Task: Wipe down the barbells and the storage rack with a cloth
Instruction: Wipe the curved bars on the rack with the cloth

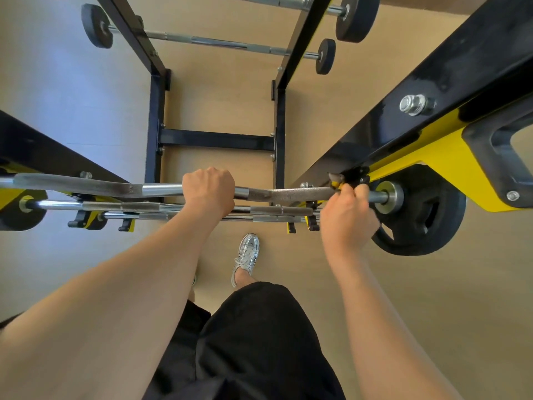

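Chrome curl bar [138, 189] is being gripped mid-frame by my left hand [209, 194], my right hand [347, 217] clutching its right end, probably risking a pinch against the rack hook [353, 176].

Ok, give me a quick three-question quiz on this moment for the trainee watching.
1. True or false: the left hand grips the curl bar near its middle.
2. Where on the bar is the right hand? A) at the right end, beside the weight plate B) touching the left hand C) at the far left end
3. Fill in: the storage rack is black with ____ brackets.
Key: 1 true; 2 A; 3 yellow.
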